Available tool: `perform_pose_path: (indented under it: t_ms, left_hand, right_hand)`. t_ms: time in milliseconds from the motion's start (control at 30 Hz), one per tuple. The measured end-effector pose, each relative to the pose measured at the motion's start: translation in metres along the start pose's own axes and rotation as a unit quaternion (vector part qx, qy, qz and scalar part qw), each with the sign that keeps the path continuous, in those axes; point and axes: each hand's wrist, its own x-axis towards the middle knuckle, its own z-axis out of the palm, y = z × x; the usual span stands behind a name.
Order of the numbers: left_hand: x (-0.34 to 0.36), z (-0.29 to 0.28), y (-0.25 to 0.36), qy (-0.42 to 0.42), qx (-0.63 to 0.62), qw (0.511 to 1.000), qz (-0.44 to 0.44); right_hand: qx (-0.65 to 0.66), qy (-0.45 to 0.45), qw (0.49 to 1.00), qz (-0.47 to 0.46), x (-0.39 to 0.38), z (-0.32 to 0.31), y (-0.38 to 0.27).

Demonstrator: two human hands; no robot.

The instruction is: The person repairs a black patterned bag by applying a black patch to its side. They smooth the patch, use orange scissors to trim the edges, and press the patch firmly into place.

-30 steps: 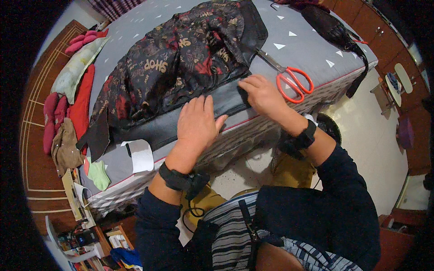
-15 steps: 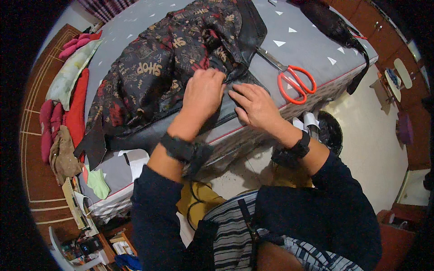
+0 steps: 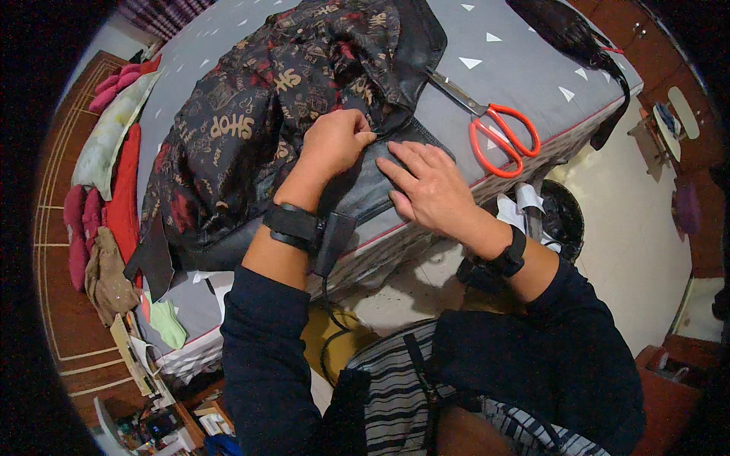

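A dark patterned garment (image 3: 251, 129) with gold and red print lies spread on a grey bed (image 3: 525, 68). Its black edge strip (image 3: 357, 190) runs along the near side of the bed. My left hand (image 3: 334, 140) is closed, pinching the fabric at the strip's upper end. My right hand (image 3: 430, 182) lies flat with fingers spread, pressing the black strip down just right of the left hand. Both wrists wear dark bands.
Red-handled scissors (image 3: 494, 125) lie on the bed right of my hands. A black item (image 3: 563, 30) rests at the far right corner. Folded red, pink and pale clothes (image 3: 99, 175) line the left side. A dark bin (image 3: 559, 216) stands on the floor by the bed.
My left hand moved up from lying flat on the black strip to pinching the fabric near the patterned part. My right hand shifted left along the strip and flattened.
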Motion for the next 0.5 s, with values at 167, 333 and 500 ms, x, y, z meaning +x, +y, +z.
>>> perform_pose_path:
  t_ms: [167, 333, 500]
  left_hand:
    - [0.005, -0.002, -0.005, -0.027, -0.042, 0.999, -0.009]
    - [0.006, -0.001, -0.007, -0.029, -0.048, 0.998, -0.006]
    - [0.008, 0.002, -0.014, -0.030, -0.077, 0.997, -0.004]
  right_hand:
    - [-0.002, -0.006, 1.000, -0.001, 0.001, -0.002, 0.000]
    - [-0.010, -0.009, 1.000, -0.004, 0.001, -0.001, 0.001]
    - [-0.018, -0.003, 1.000, -0.008, 0.000, -0.002, 0.000]
